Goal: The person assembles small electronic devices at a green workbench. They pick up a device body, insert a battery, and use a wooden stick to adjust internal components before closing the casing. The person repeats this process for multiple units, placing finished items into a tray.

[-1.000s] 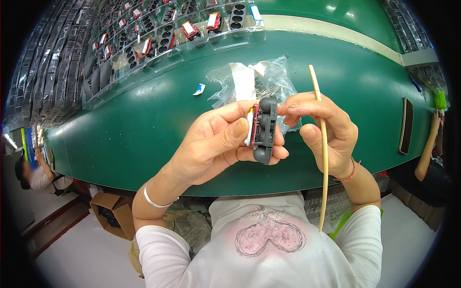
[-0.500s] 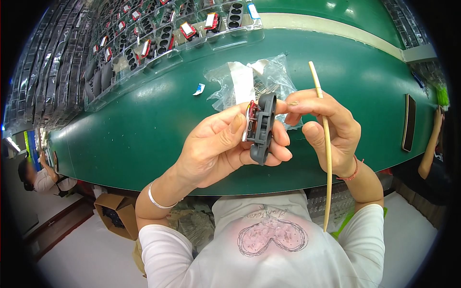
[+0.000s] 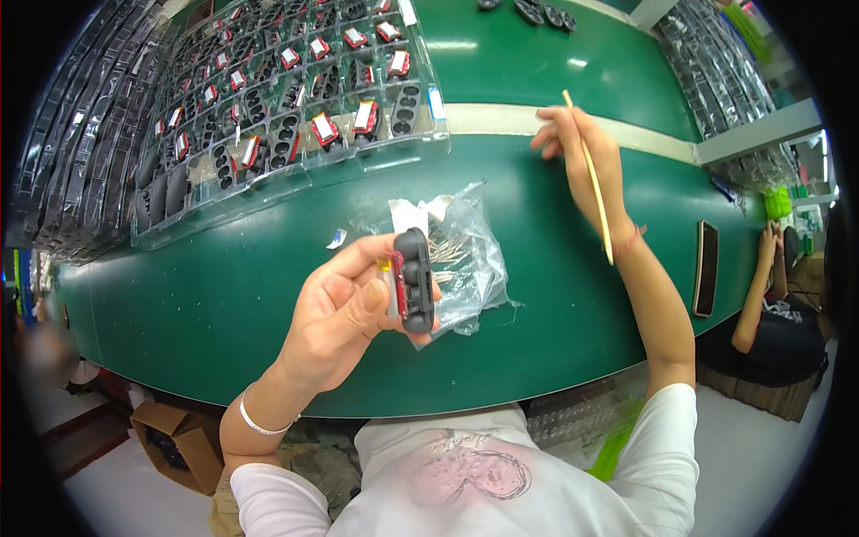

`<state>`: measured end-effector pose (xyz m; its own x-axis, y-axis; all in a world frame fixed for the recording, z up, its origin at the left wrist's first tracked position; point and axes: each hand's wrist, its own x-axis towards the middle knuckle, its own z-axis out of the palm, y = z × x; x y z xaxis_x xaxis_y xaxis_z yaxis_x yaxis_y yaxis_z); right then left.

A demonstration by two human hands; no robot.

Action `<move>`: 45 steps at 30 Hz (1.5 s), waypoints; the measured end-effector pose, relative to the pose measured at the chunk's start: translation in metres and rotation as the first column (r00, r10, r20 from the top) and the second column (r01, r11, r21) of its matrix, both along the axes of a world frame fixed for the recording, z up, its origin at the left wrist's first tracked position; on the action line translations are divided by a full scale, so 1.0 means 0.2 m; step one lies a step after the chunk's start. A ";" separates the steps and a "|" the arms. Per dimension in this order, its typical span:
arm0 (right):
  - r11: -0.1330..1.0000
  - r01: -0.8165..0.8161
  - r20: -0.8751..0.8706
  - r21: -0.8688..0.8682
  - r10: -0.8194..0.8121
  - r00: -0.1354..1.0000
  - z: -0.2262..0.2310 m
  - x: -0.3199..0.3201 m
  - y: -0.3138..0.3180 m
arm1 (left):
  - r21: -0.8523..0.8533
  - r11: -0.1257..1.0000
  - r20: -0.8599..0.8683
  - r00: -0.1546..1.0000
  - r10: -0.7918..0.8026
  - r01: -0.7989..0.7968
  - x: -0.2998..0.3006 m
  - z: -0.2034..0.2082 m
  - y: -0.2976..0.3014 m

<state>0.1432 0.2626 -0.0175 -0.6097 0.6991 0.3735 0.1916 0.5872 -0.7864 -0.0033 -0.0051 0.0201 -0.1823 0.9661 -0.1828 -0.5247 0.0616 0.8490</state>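
Observation:
My left hand (image 3: 335, 313) grips a black plastic housing (image 3: 417, 282) with round openings, held upright on its edge above the table. A red circuit board (image 3: 399, 291) with a pale block sits against the housing's left side, next to my thumb. My right hand (image 3: 591, 170) is raised toward the far side of the table with a thin wooden stick (image 3: 594, 179) lodged across it, its fingertips apart from anything else. Just right of the housing lies a clear plastic bag (image 3: 483, 277) with several small metal pieces (image 3: 447, 251) and a white strip (image 3: 410, 215).
A clear compartment tray (image 3: 358, 161) full of black and red parts stands at the far left. Stacked trays (image 3: 80, 134) rise beside it. A dark phone-like slab (image 3: 707, 268) lies on the right. Another person (image 3: 769, 304) sits at the right; a cardboard box (image 3: 174, 443) is below the table.
My right hand has left the housing and reached away over the table with the stick. My left hand has lowered the housing slightly leftward. The whole view has shifted, showing more of the tray.

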 end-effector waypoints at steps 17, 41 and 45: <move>0.772 0.398 0.247 0.495 -0.564 0.788 -0.19 -0.58 0.90 | -0.025 0.996 0.095 0.992 -0.086 0.088 -0.01 -0.04 0.01; 0.894 -0.119 0.253 0.433 0.006 0.968 0.07 0.27 -0.07 | -0.053 0.994 0.041 0.994 -0.098 0.100 0.04 -0.08 0.01; 0.840 -0.184 0.259 0.510 0.055 0.964 0.09 0.23 -0.19 | -0.056 0.995 0.019 0.996 -0.083 0.084 0.04 -0.08 0.01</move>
